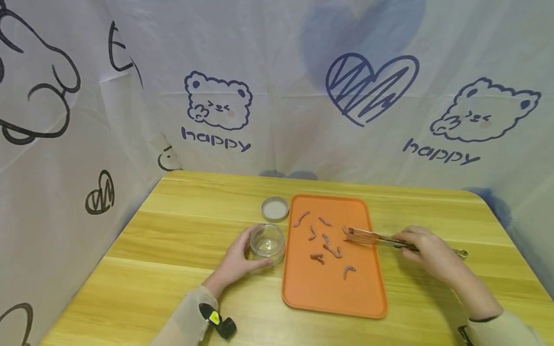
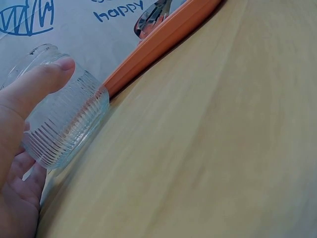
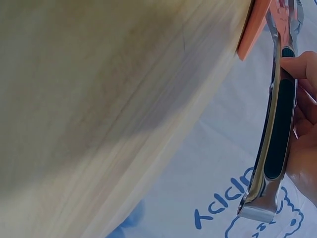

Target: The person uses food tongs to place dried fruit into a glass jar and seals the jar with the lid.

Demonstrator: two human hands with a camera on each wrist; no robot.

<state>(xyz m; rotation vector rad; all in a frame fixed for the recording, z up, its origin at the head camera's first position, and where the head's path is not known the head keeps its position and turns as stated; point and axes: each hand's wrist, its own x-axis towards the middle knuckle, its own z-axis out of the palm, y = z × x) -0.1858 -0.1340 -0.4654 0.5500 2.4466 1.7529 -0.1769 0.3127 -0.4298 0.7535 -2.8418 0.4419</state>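
My left hand (image 1: 235, 259) holds a clear ribbed glass jar (image 1: 268, 242) standing beside the tray's left edge, thumb on its near side. In the left wrist view the thumb lies across the jar's upper part (image 2: 59, 106). My right hand (image 1: 428, 249) grips metal tongs (image 1: 384, 239) with dark handle inlays, seen close in the right wrist view (image 3: 280, 129). The tongs' tips are over the right part of the orange tray (image 1: 333, 298), right at a small brownish strip (image 1: 345, 230). Several more thin, curled brownish strips (image 1: 333, 251) lie scattered on the tray.
A round lid (image 1: 275, 209) lies on the wooden table (image 1: 173, 250), behind the jar and next to the tray's upper left corner. White cloth (image 1: 294, 134) with printed drawings hangs along the table's back and sides.
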